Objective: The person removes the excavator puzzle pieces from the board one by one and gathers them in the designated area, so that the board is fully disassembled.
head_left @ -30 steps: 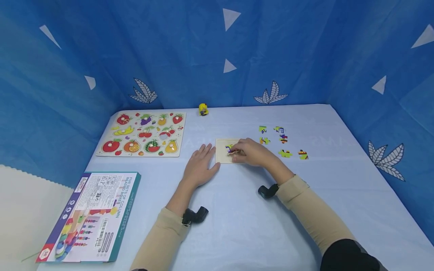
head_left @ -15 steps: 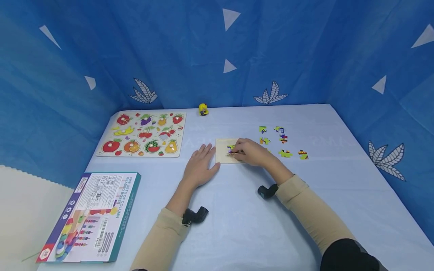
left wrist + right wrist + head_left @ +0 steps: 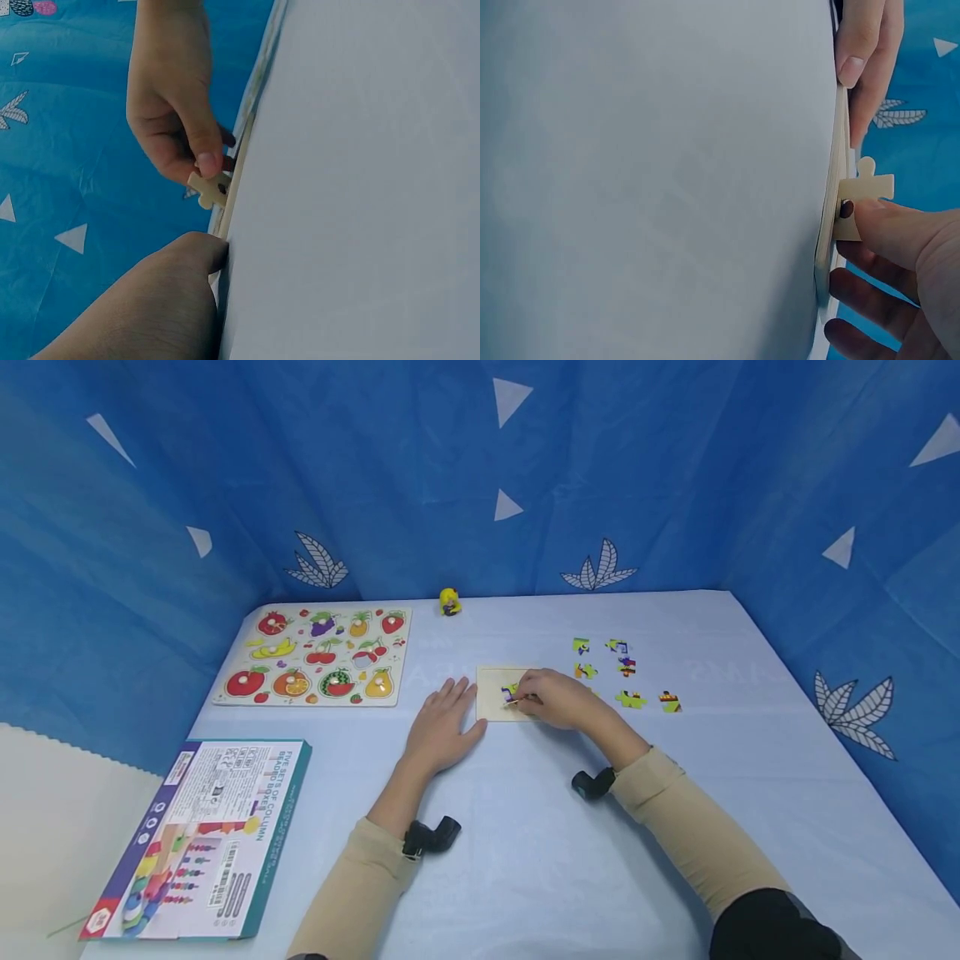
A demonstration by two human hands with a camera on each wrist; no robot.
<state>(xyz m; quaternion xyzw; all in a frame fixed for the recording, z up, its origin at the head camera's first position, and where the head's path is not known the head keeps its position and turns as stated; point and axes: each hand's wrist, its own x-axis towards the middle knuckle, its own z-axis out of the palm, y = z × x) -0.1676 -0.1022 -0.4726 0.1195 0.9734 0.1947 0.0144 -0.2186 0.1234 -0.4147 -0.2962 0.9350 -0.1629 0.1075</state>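
Note:
A small pale wooden board (image 3: 491,706) with a low rim lies mid-table. My left hand (image 3: 438,725) rests beside it, fingers straight, the thumb touching its near left corner. Over the board, my right hand (image 3: 562,697) pinches a jigsaw piece (image 3: 868,186) between thumb and fingers. In both wrist views the piece stands tilted, its plain back showing and its lower edge at the board. The head view shows a purple and green printed patch (image 3: 509,692) by the right fingertips; whether it belongs to the held piece cannot be told. The right hand covers the board's right part.
Several loose jigsaw pieces (image 3: 628,700) lie right of the board. A fruit peg puzzle (image 3: 311,681) is at the back left, and a boxed bead set (image 3: 217,827) at the front left. A small yellow toy figure (image 3: 449,602) stands by the back edge.
My right fingers have shifted and turned the jigsaw piece slightly over the board, so its printed patch shows differently. The left hand has stayed put.

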